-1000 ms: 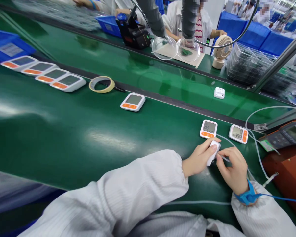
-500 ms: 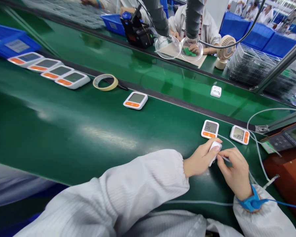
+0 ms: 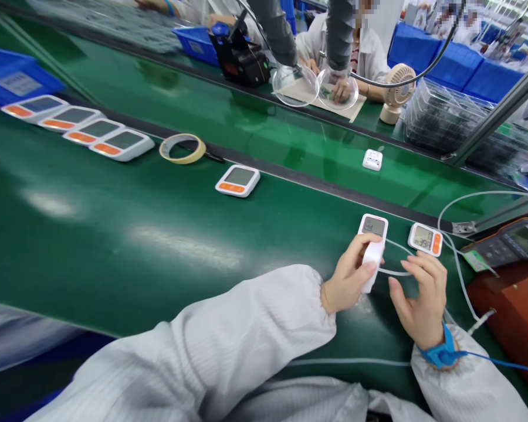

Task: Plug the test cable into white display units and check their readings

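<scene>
White unit [image 3: 373, 256] is held in the left hand [image 3: 344, 285], pinched between thumb and fingers, on the near side of a lit monitor [image 3: 374, 225] whose lower part is covered by the left fingers. Unit is set left of the right hand [image 3: 423, 305] and slightly farther from the body; a visible gap is left between them, so the left hand is the nearer one, being in contact. Long axis is tilted steeply, top end leaned away and a little to the right. Right hand is spread wide, thumb and fingers apart, nothing seen gripped. Gap is crossed by a thin tube [image 3: 393, 272], run up to the unit's right side; whether it is seated there, or touched by the right fingers, cannot be told. Second monitor [image 3: 425, 239] is placed just beyond the right fingertips. Unit is seen nearly edge-on: plain white, smooth, corners rounded; no screen or buttons are shown on it from this angle.
</scene>
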A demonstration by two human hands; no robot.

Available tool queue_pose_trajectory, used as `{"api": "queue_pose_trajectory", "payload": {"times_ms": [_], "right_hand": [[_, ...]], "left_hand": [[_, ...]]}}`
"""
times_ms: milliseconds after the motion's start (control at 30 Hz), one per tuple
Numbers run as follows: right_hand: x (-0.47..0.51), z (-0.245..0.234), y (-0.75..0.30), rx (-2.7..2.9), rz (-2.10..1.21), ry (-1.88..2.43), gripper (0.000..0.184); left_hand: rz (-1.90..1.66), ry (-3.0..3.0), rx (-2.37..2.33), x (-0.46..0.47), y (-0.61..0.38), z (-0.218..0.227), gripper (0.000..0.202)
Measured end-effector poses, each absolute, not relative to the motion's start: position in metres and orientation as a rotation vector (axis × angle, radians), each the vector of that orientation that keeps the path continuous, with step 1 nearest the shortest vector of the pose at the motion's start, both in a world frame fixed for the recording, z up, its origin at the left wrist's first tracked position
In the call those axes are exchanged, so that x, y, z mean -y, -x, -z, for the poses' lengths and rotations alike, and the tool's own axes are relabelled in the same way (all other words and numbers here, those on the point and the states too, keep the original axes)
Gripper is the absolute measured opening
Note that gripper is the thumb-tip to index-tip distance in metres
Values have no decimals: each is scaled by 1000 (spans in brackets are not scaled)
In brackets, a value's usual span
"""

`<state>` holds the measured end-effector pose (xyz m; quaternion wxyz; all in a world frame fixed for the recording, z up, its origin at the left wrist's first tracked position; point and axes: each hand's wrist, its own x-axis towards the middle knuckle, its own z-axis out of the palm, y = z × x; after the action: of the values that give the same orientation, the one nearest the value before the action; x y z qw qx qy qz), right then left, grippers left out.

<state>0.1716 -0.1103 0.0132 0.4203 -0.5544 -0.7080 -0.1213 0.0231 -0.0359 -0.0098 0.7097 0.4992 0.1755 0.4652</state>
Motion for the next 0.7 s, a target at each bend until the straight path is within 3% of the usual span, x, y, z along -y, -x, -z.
{"api": "queue_pose_trajectory", "payload": {"times_ms": [100, 233, 400, 600, 700], "right_hand": [[113, -8, -171, 1872, 97, 1352, 34], [114, 3, -167, 1937, -254, 1498, 63], [113, 11, -169, 1738, -411, 1693, 60], [115, 9, -173, 1454, -422, 1721, 61], [113, 6, -172, 1372, -531, 1710, 61]], "left_hand": [[-1144, -1092, -404, 36, -26, 13, 60], [-1009, -1109, -515, 34, -29, 17, 74], [-863, -1418, -529, 30, -24, 14, 48], [-618, -1413, -315, 22, -19, 11, 75], [-504, -1358, -298, 17, -18, 10, 77]]}}
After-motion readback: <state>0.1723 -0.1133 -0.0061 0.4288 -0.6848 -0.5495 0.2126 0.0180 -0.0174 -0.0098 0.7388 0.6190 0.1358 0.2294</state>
